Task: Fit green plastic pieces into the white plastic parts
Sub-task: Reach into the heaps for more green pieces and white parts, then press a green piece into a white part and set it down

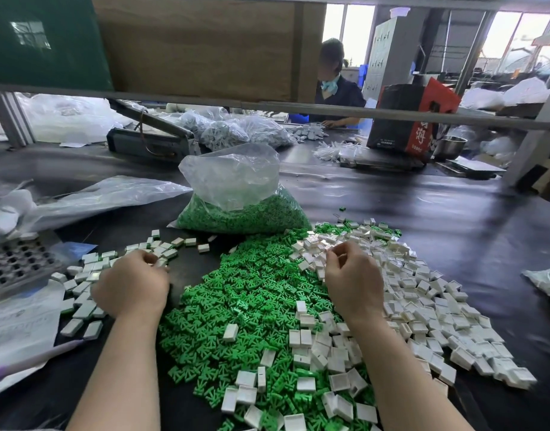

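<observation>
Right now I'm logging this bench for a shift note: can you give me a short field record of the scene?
left hand: fingers curled over the small white parts pile, grip unclear
right hand: fingertips pinched together above the large white parts pile
green pieces: loose heap between the hands
bag of green pieces: open, behind the heap
surface: dark table

On the tabletop (423,206), the heap of plug pieces (252,306) lies at the centre, with the bag of pieces (236,200) standing behind it at 12 o'clock and the spread of shell parts (423,306) touching it from 1 to 5 o'clock. A looser scatter of fitted parts (87,275) lies at 9 to 10 o'clock, and the perforated tray (15,262) sits beyond it at the 9 o'clock edge. The left hand (130,284) rests over that scatter; the right hand (351,281) hangs where heap and spread meet.
</observation>
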The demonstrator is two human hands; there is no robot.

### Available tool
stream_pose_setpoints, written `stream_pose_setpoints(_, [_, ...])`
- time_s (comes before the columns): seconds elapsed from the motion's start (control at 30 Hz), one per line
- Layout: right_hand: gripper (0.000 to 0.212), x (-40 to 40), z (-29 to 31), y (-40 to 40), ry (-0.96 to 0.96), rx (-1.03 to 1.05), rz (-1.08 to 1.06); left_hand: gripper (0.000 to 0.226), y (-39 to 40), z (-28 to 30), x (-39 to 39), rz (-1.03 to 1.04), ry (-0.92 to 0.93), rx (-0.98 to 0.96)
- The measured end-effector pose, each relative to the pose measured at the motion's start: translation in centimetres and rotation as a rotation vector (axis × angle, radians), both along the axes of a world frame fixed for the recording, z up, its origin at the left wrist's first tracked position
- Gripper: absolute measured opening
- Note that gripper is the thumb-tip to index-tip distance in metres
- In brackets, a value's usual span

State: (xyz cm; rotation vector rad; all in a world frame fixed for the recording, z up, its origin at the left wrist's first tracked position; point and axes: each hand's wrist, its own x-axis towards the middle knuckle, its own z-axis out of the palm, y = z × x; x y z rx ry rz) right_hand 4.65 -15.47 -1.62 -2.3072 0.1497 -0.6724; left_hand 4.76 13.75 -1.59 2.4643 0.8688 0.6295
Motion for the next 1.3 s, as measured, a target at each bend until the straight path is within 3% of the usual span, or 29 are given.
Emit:
stream_pose_setpoints(0.13, [0.022,0.1,-0.5,-0.6,0.145,-0.278,-0.169,0.022,0.0,0.1,-0.1,0.067,0.062,0.03])
stream_pose_setpoints(0.23, [0.031,-0.1,-0.5,-0.9,0.259,-0.415,-0.222,0.032,-0.8,0.6,0.0,-0.004,0.061,0.13])
stream_pose_setpoints(0.37, [0.031,-0.2,-0.8,-0.9,0.402,-0.489,-0.221,0.023,-4.2,2.0,0.4,-0.327,-0.111,0.003])
stream_pose_setpoints(0.53, [0.026,0.0,-0.9,-0.8,0.357,-0.452,-0.236,0.017,-9.4,2.2,0.2,-0.684,0.01,-0.069])
stream_pose_setpoints(0.67, [0.022,0.1,-1.1,-1.0,0.266,-0.436,-0.24,0.018,-11.9,1.4,0.0,-0.851,0.033,-0.108])
stream_pose_setpoints(0.73, [0.017,0.2,-1.0,-1.1,0.187,-0.363,-0.176,0.02,-12.5,1.2,0.0,-0.903,0.033,-0.136])
stream_pose_setpoints(0.83, [0.003,0.2,-0.2,-0.6,0.127,0.089,0.14,0.024,-13.0,1.0,0.1,-0.956,0.01,-0.262])
stream_pose_setpoints(0.9, [0.005,-0.2,0.7,0.1,0.077,0.292,0.302,0.025,-13.2,1.0,0.0,-0.974,-0.033,-0.423])
stream_pose_setpoints(1.0, [0.011,-0.4,1.1,1.0,0.03,0.319,0.405,0.018,-13.4,1.2,-0.1,-1.008,-0.099,-0.736])
stream_pose_setpoints(1.1, [0.012,-0.4,0.8,1.3,0.001,0.338,0.446,0.007,-13.3,1.2,-0.1,-0.987,-0.173,-0.87])
stream_pose_setpoints(1.17, [0.015,-0.4,0.5,1.3,0.018,0.265,0.445,0.005,-12.9,1.1,0.0,-0.936,-0.209,-0.913])
stream_pose_setpoints(1.3, [0.027,-0.3,0.0,1.4,0.227,-0.275,0.378,0.013,-12.3,1.0,0.2,-0.878,-0.229,-1.006])
